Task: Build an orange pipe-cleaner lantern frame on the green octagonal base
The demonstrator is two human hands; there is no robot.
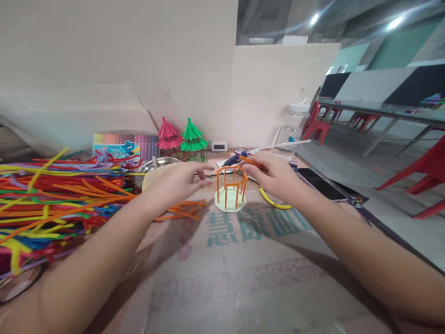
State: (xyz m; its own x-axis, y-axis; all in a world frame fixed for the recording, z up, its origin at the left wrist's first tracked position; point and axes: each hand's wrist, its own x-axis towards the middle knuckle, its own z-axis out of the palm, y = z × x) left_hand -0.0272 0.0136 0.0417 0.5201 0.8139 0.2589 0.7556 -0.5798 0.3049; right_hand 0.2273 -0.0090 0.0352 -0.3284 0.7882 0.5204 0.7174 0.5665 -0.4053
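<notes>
In front of me stands a small frame of orange pipe cleaners (226,185), with upright posts and a ring on top. Its foot is a pale green octagonal base (229,206). My left hand (184,178) is just left of the frame, fingers apart and nothing visible in them. On the other side, my right hand (271,174) pinches a short orange pipe cleaner (251,162) above the ring's right edge. Behind the frame lies a blue glue gun (236,158) with a long whitish stick at its back. Loose orange pipe cleaner pieces (184,209) lie beside my left forearm.
Many coloured pipe cleaners (52,199) heap up at left. Behind are a marker set (125,146), pink (169,137) and green (192,139) pagoda-like models, and a small clock (219,146). A clear jug (292,127), yellow pipe cleaner (273,202) and phone (321,184) are at right.
</notes>
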